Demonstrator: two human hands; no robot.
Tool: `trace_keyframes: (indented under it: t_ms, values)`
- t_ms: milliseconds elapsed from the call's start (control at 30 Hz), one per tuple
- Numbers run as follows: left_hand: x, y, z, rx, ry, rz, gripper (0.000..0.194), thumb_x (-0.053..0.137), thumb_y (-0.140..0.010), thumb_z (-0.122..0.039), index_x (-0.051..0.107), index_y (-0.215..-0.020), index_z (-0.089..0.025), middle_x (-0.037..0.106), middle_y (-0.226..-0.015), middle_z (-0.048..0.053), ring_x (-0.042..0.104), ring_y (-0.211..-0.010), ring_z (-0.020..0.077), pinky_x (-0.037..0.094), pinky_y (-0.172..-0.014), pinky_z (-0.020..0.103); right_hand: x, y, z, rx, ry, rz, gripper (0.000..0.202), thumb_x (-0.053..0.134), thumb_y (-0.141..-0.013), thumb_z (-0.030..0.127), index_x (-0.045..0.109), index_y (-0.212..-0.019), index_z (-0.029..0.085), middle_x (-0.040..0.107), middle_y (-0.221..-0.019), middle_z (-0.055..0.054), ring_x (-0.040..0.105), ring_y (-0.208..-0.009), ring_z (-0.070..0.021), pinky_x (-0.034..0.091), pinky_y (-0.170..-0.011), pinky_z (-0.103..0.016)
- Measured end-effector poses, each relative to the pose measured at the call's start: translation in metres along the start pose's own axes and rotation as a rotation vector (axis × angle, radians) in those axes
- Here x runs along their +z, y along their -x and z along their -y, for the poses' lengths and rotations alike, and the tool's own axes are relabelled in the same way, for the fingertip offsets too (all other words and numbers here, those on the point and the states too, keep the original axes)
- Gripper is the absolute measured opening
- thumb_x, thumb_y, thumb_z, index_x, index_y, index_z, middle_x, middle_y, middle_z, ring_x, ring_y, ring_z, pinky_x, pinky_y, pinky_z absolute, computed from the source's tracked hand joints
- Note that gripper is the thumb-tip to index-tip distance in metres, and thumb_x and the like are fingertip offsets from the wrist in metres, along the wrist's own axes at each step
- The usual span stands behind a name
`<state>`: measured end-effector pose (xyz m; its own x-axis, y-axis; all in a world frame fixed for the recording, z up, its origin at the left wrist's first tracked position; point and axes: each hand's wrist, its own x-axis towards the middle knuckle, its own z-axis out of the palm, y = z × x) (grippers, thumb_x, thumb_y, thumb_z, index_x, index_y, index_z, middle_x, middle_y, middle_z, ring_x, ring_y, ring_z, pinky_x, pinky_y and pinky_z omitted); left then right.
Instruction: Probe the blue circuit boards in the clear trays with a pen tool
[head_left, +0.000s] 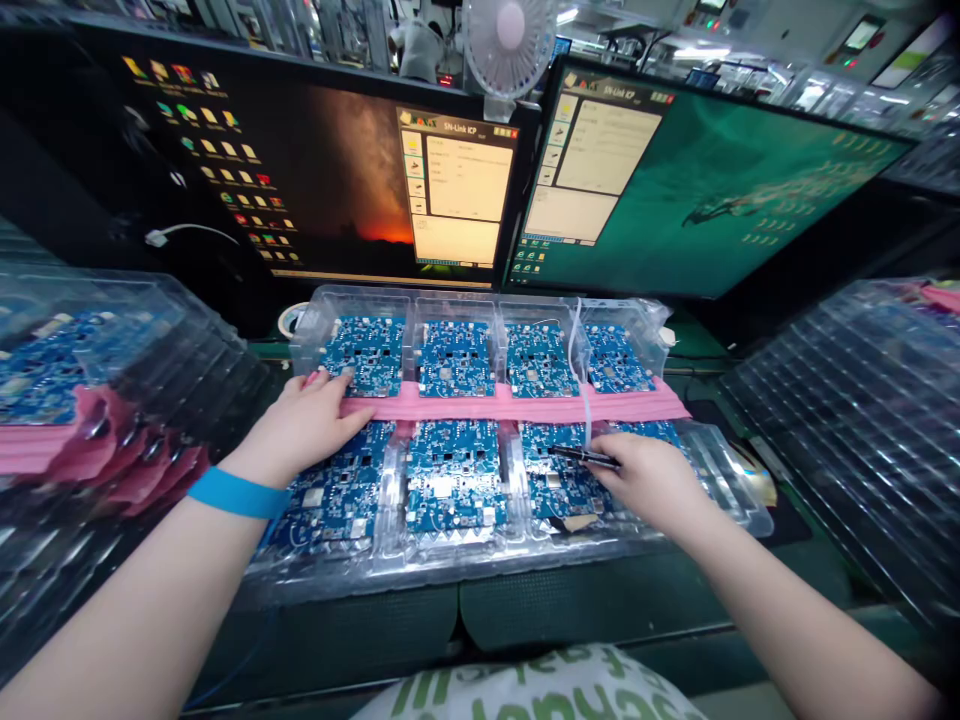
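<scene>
- Left hand (304, 422) being held spread-fingered near clear plastic tray's (352, 577) left edge.
- Slim black tool (576, 454) being pinched by right hand (651, 478); slip risks scratching blue circuit boards (452, 475).

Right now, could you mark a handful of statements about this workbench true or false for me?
1. The right hand holds a slim black tool. True.
2. The wristband is pink. False: the wristband is blue.
3. A pink strip lies across the clear plastic tray. True.
4. Circuit boards fill only one row. False: circuit boards sit in two rows.
5. The left hand is at the pink strip's left end. True.
</scene>
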<state>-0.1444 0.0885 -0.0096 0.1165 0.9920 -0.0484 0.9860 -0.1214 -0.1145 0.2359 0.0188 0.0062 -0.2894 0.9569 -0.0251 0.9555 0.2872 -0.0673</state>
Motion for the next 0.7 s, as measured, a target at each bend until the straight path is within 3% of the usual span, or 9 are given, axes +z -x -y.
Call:
trace_keyframes:
  t_ms: [267, 533, 633, 700]
  values:
    - [0.006, -0.001, 0.004, 0.003, 0.027, 0.030, 0.071, 0.032, -0.075, -0.055, 0.033, -0.126, -0.006, 0.042, -0.124, 0.018, 0.029, -0.119, 0.0322, 0.024, -0.093, 0.039, -0.007, -0.006, 0.008, -0.031, 0.153, 0.121, 0.008, 0.054, -0.075, 0.018, 0.060, -0.077, 0.023, 0.058, -0.075, 0.001, 0.055, -0.069, -0.0166, 0.030, -0.051, -0.022]
    - [-0.002, 0.002, 0.002, 0.002, 0.012, 0.022, 0.069, 0.030, -0.075, -0.052, 0.036, -0.125, -0.004, 0.043, -0.123, 0.018, 0.030, -0.119, 0.0310, 0.022, -0.096, 0.037, -0.007, -0.009, 0.012, -0.074, 0.138, 0.125, 0.007, 0.055, -0.071, 0.013, 0.056, -0.072, 0.020, 0.058, -0.073, 0.000, 0.055, -0.069, -0.0188, 0.034, -0.052, -0.022]
    - [-0.002, 0.003, 0.002, -0.005, 0.025, 0.021, 0.070, 0.030, -0.075, -0.053, 0.036, -0.124, -0.004, 0.043, -0.123, 0.018, 0.030, -0.120, 0.0308, 0.021, -0.097, 0.038, -0.008, -0.006, 0.011, -0.101, 0.105, 0.114, 0.010, 0.053, -0.072, 0.014, 0.058, -0.079, 0.020, 0.059, -0.077, -0.001, 0.056, -0.072, -0.0194, 0.039, -0.057, -0.025]
    - [-0.001, 0.004, 0.004, -0.004, 0.040, 0.015, 0.070, 0.030, -0.075, -0.053, 0.036, -0.124, -0.004, 0.042, -0.124, 0.018, 0.029, -0.120, 0.0303, 0.020, -0.097, 0.039, -0.009, -0.001, 0.005, -0.144, 0.003, 0.083, 0.024, 0.049, -0.072, 0.013, 0.057, -0.094, 0.021, 0.059, -0.088, -0.003, 0.055, -0.079, -0.0199, 0.042, -0.065, -0.028]
